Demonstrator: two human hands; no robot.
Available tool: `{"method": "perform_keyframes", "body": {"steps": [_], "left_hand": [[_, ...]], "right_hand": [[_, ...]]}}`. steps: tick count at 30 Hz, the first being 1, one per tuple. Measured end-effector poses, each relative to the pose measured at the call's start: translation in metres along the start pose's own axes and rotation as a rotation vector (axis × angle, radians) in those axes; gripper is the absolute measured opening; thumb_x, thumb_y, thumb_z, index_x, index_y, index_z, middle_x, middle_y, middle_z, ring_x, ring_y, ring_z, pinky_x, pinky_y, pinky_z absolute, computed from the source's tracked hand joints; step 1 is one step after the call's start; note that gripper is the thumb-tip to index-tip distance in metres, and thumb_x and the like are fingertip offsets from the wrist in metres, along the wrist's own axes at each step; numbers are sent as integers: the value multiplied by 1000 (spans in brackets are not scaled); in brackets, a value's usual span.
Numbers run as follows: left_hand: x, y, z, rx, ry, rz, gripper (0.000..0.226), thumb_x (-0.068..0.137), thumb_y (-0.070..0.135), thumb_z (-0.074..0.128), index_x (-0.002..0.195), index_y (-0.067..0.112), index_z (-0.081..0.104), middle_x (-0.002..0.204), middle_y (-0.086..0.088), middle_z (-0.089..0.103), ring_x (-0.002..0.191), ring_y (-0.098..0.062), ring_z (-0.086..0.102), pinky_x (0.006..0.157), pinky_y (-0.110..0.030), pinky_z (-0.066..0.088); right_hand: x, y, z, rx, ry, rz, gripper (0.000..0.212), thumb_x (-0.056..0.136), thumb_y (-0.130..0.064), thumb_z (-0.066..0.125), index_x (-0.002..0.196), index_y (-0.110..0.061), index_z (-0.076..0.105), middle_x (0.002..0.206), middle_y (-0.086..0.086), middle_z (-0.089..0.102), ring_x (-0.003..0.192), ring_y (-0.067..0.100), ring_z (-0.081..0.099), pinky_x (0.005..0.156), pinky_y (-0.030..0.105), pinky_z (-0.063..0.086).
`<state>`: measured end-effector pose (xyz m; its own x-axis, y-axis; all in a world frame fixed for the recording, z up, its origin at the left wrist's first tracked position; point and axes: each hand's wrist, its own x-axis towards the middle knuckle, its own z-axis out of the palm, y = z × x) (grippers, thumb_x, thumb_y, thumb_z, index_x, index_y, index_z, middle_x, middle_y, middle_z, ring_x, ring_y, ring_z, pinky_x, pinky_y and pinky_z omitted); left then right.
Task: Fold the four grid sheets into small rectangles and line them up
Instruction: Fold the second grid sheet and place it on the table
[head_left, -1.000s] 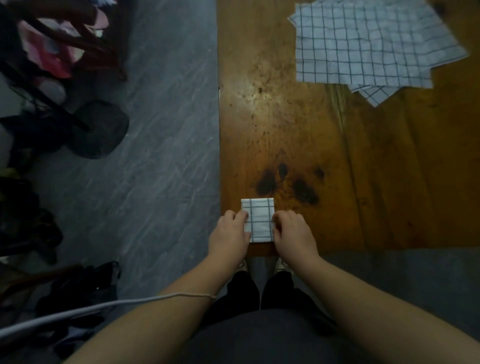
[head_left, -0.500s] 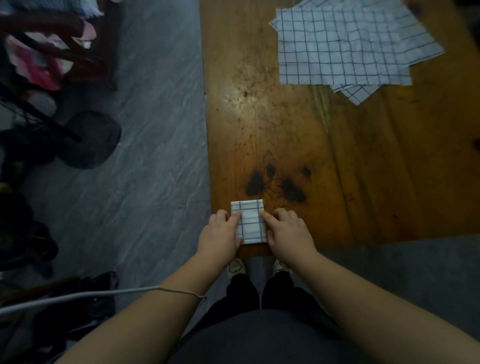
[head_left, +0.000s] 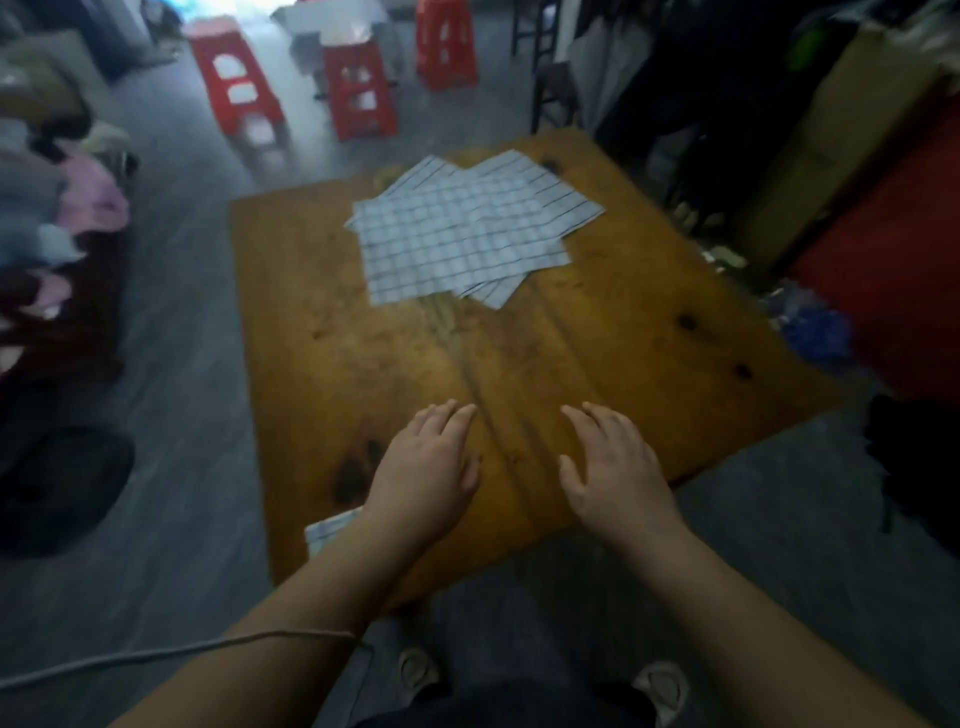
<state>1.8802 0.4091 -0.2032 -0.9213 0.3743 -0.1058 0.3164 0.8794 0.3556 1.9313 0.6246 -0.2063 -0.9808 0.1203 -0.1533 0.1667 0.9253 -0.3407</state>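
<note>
Now both hands are out flat over the near half of the wooden table (head_left: 649, 364), palms down and holding nothing. The left hand (head_left: 426, 462) has its fingers (head_left: 449, 415) straight and close together, pointing toward twelve o'clock. The right hand (head_left: 613, 467), just apart from it at three o'clock, has its fingers (head_left: 597, 421) a little spread and its thumb held out to the side. Whether the palms touch the wood or sit just above it, I cannot tell.

One folded sheet (head_left: 332, 530) lies at the table's near left corner, about seven o'clock from the left hand, partly hidden under that wrist. The loose pile of unfolded grid sheets (head_left: 467, 239) lies fanned and overlapping at the far end of the table, at twelve o'clock, well apart from both hands.

A pale cable (head_left: 156, 649) crosses the left forearm. Red plastic stools (head_left: 358, 88) stand on the grey floor beyond the table.
</note>
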Motion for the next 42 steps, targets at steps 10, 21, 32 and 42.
{"method": "perform_keyframes", "body": {"steps": [10, 21, 32, 42], "left_hand": [[104, 328, 63, 9, -58, 360, 64, 99, 53, 45, 156, 34, 22, 165, 5, 24, 152, -19, 20, 124, -40, 20], [205, 586, 148, 109, -180, 585, 66, 99, 58, 40, 157, 32, 21, 167, -1, 19, 154, -25, 13, 124, -45, 18], [420, 695, 218, 37, -198, 474, 67, 99, 57, 40, 157, 27, 22, 166, -5, 21, 153, -26, 16, 123, -47, 21], [623, 716, 189, 38, -139, 228, 69, 100, 57, 36, 159, 28, 17, 167, -3, 16, 154, -26, 11, 123, -49, 16]], "right_hand": [[-63, 294, -147, 112, 282, 240, 63, 97, -47, 43, 156, -25, 34, 163, 3, 31, 151, 24, 20, 124, 38, 15], [-81, 509, -251, 95, 387, 491, 64, 102, -44, 46, 160, -27, 24, 166, -1, 21, 153, 19, 11, 123, 35, 14], [106, 678, -313, 59, 293, 461, 62, 103, -43, 45, 159, -25, 25, 166, 0, 22, 153, 19, 10, 123, 34, 11], [334, 753, -383, 15, 96, 296, 63, 103, -47, 41, 160, -29, 20, 167, -3, 18, 153, 18, 8, 125, 39, 14]]}}
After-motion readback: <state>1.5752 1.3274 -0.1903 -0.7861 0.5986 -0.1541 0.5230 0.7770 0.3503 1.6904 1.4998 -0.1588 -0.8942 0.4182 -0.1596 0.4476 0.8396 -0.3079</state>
